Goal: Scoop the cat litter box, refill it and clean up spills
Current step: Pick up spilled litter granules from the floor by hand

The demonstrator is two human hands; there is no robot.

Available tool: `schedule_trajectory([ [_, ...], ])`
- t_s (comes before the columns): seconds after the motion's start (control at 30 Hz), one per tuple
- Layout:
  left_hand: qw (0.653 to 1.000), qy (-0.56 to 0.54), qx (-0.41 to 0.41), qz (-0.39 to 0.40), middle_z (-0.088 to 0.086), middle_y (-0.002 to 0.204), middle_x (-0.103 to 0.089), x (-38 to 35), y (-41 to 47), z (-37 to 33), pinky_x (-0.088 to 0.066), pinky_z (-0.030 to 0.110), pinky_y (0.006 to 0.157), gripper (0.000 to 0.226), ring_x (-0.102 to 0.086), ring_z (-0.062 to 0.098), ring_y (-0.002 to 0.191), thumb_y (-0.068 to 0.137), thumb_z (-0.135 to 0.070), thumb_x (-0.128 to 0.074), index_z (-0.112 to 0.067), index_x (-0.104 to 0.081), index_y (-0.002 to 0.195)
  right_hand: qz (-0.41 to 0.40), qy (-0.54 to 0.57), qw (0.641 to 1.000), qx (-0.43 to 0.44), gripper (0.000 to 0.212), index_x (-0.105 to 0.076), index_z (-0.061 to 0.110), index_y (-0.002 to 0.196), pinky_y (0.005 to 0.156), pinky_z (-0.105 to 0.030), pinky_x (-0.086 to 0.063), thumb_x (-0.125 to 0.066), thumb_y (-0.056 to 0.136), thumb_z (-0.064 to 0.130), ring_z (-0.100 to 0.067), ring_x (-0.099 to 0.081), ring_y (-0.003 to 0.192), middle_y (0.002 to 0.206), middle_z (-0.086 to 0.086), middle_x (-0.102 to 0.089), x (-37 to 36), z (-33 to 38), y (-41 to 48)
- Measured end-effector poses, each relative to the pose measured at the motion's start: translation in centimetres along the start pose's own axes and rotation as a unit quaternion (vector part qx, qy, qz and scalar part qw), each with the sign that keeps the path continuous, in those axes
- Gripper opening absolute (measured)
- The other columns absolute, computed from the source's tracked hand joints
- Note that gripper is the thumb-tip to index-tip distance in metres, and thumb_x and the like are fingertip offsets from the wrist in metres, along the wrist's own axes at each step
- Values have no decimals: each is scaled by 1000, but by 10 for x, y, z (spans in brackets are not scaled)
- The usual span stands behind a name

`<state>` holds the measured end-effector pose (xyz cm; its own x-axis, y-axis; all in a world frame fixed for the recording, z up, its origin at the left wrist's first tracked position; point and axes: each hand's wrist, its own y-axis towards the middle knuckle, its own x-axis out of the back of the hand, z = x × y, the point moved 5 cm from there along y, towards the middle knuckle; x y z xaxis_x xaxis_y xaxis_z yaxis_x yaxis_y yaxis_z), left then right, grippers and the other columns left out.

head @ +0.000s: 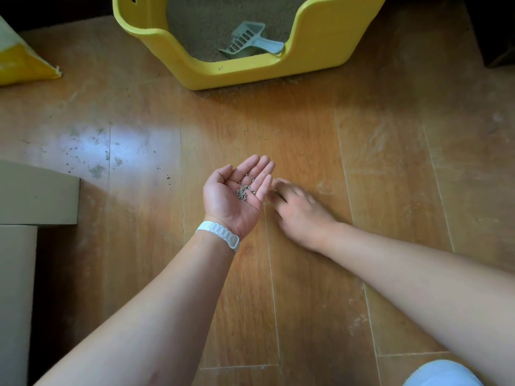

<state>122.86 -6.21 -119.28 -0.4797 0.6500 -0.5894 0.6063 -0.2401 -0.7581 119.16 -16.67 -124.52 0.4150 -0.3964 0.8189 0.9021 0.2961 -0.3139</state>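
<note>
My left hand point(232, 195) is held palm up over the wooden floor point(306, 274), cupping a small pile of grey litter granules point(245, 190). My right hand point(299, 211) is blurred, palm down, fingertips pinched next to the left hand's little finger. The yellow litter box point(315, 59) stands at the top, filled with sandy litter point(206, 26). A pale blue slotted scoop point(249, 41) lies in it by the front opening. Scattered litter specks point(97, 162) dot the floor at the left.
A yellow and white litter bag point(19, 62) lies at the upper left. Beige furniture point(33, 196) stands along the left edge. A fine line of spilled litter point(250, 86) runs along the box's front base. My knee in light fabric point(443, 374) shows at the bottom right.
</note>
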Motion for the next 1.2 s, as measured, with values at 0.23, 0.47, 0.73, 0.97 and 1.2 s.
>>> schedule_trajectory([
  [0.23, 1000, 9, 5, -1, 23, 113, -69, -10, 3, 0, -52, 37, 96, 46, -68, 35, 106, 97, -25, -33, 6, -67, 106, 19, -5, 1000, 1, 68, -50, 8, 127, 96, -45, -47, -4, 93, 44, -34, -50, 119, 129, -12, -50, -1, -15, 10],
  [0.47, 1000, 12, 1, -6, 23, 113, -69, -3, 4, -5, -52, 37, 94, 46, -68, 35, 107, 97, -24, -34, 6, -66, 110, -113, 19, 992, 48, 36, -66, 5, 91, 68, -41, -56, -34, 89, 19, -32, -58, 91, 95, -10, -60, 10, -18, 5],
  [0.73, 1000, 9, 0, -16, 23, 113, -69, 2, 6, -8, -51, 37, 97, 46, -68, 35, 106, 97, -24, -34, 6, -67, 107, -93, -43, 990, 92, 16, -60, 5, 77, 54, -36, -53, -47, 74, -5, -32, -55, 78, 83, -12, -55, 15, -11, 9],
  [0.97, 1000, 5, 7, -10, 24, 113, -69, 2, 10, -4, -50, 38, 99, 52, -68, 35, 105, 97, -24, -34, 7, -75, 92, -41, -119, 986, 109, 23, -55, 3, 85, 55, -49, -53, -33, 85, 10, -38, -54, 76, 86, -16, -51, 17, -8, 13],
  [1.2, 1000, 1, 2, -17, 24, 114, -69, 7, 10, -6, -49, 38, 100, 47, -67, 36, 107, 97, -24, -34, 7, -69, 104, -116, -73, 982, 128, 26, -54, 5, 72, 42, -41, -50, -28, 75, 1, -33, -53, 65, 74, -14, -51, 24, -5, 11],
])
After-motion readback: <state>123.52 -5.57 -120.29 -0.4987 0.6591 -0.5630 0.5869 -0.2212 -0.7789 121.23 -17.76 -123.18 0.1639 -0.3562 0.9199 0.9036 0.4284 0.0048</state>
